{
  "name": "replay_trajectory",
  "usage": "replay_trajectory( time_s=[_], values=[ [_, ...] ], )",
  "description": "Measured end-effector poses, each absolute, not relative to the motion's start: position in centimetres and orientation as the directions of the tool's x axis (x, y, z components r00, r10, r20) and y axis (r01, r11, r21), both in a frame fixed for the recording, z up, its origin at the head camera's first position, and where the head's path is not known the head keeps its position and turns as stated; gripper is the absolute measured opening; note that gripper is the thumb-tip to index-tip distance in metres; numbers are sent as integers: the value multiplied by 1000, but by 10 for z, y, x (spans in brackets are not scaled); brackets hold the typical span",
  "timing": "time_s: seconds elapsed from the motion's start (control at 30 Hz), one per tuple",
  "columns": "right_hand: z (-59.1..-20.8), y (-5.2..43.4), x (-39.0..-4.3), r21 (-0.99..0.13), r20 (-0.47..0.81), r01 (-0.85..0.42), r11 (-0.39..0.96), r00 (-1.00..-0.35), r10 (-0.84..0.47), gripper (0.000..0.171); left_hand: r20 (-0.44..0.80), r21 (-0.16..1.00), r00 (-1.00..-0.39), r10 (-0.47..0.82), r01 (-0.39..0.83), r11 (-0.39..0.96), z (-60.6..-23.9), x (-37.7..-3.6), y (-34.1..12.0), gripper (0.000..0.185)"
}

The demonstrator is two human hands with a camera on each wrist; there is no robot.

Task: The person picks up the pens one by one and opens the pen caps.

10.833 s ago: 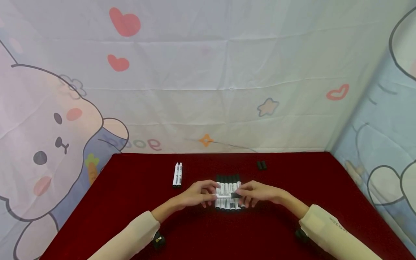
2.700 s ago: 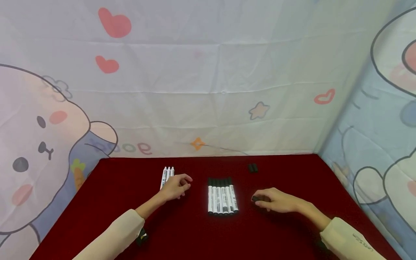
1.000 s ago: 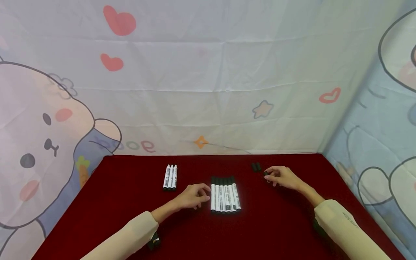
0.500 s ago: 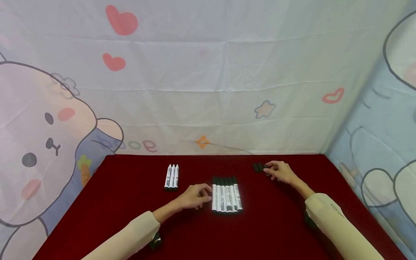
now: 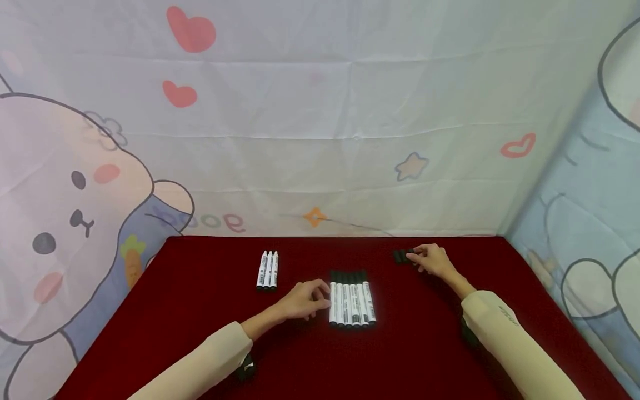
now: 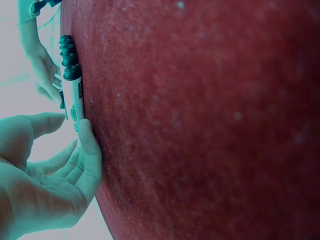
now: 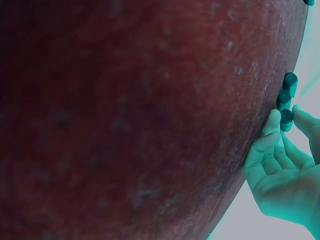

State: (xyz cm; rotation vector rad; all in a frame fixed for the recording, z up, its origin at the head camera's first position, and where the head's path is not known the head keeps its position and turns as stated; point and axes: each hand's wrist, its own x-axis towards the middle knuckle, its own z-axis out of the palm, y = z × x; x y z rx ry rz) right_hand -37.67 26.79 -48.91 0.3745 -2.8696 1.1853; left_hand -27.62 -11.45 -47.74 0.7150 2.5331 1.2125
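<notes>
The left hand [image 5: 304,300] rests on the red table [image 5: 200,311], fingers loosely curled, fingertips touching the leftmost pen of the row of capped markers [image 5: 352,297]. Up and to the right of that row, the right hand [image 5: 431,259] pinches a black cap [image 7: 286,119] beside two other caps [image 5: 399,256]. Left of the row, three uncapped markers [image 5: 268,270] lie together.

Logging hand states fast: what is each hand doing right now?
Left hand: open, fingertips touching the row of capped markers.
Right hand: pinching a black cap beside two others.
</notes>
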Motion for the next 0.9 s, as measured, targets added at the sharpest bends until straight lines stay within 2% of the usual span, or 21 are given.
replay_trajectory(
  time_s=[0.2, 0.47, 0.9],
  values=[
    [-488, 266, -377, -683, 71, -174, 710, -982, -174, 49, -15, 780, -853, 522, 317, 539, -478, -277, -112, 32],
    [-485, 261, -373, -632, 62, -183, 753, -981, -186, 47, -42, 770, -872, 489, 283, 572, -477, -277, -107, 34],
    [-479, 264, -370, -662, 55, -215, 719, -969, -239, 45, -55, 733, -899, 434, 259, 629, -474, -279, -105, 36]
  ],
)
